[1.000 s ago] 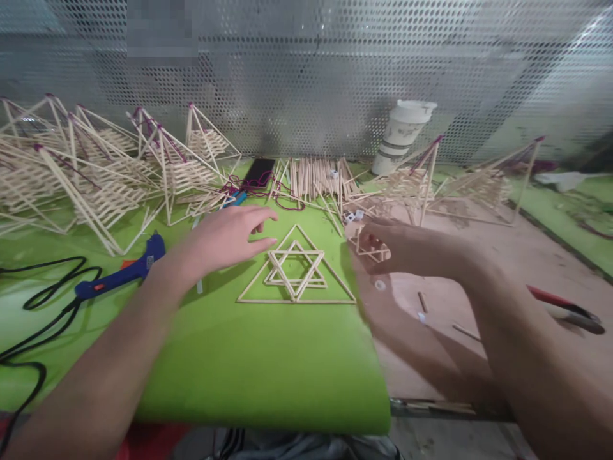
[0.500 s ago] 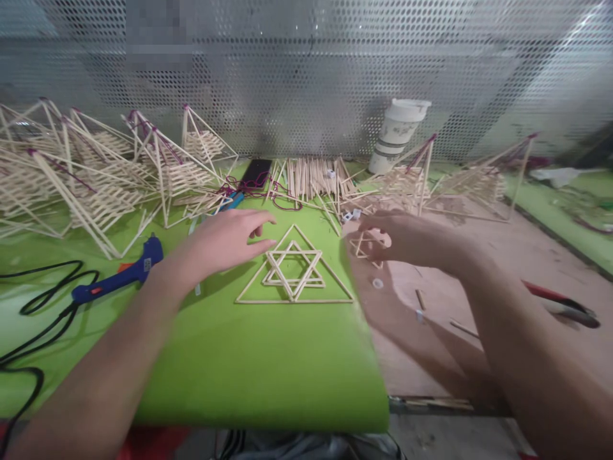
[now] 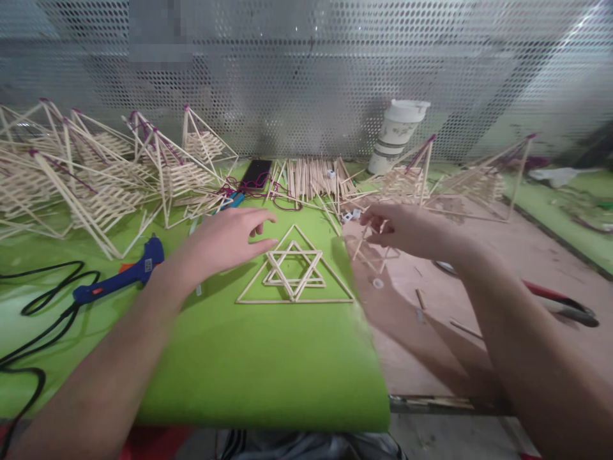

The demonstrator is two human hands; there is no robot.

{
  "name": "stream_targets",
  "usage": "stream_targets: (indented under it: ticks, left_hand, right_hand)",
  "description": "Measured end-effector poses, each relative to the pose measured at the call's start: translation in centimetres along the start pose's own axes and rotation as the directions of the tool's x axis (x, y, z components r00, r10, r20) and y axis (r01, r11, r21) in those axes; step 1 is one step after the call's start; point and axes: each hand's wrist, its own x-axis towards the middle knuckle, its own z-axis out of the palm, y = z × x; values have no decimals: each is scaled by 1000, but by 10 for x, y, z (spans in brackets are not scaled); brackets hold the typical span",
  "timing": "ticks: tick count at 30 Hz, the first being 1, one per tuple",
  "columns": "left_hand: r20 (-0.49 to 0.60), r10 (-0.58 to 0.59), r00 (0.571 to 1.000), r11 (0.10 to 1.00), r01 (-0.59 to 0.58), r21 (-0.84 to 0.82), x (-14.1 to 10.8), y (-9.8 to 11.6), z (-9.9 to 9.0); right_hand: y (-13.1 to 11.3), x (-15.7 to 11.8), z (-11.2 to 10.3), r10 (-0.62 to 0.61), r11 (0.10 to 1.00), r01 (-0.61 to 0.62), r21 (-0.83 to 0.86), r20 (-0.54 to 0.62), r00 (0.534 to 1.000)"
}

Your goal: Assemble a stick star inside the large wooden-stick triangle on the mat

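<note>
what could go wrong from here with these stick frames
The left hand hovers close beside the flat pale wooden-stick triangle with a star inside; a dipping thumb might knock its sticks askew.

The small pale wooden-stick frame is at the fingertips of the right hand; the grip is unclear, so it could slip or catch.

The blue glue gun lies near the left forearm, which might bump it or snag its black cable.
</note>
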Motion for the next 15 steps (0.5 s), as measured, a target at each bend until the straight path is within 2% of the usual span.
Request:
stream_targets:
  ticks: [3, 7, 10, 15]
  left_hand:
    - [-31, 17, 999, 997, -20, -77, 0, 4, -1]
    - [-45, 69, 997, 927, -81, -367, -4, 16, -5]
    - [27, 91, 996, 826, -60, -560, -7, 25, -9]
    - [168, 74, 983, 748, 57, -661, -10, 32, -10]
  right_hand:
    - [-6, -3, -5, 42, 975, -10, 223, -139, 989]
    - [-24, -9, 2, 10, 815, 132, 564, -242, 970]
    - [-44, -10, 23, -49, 680, 195, 707, -221, 974]
    - [-69, -7, 55, -152, 526, 237, 817, -184, 971]
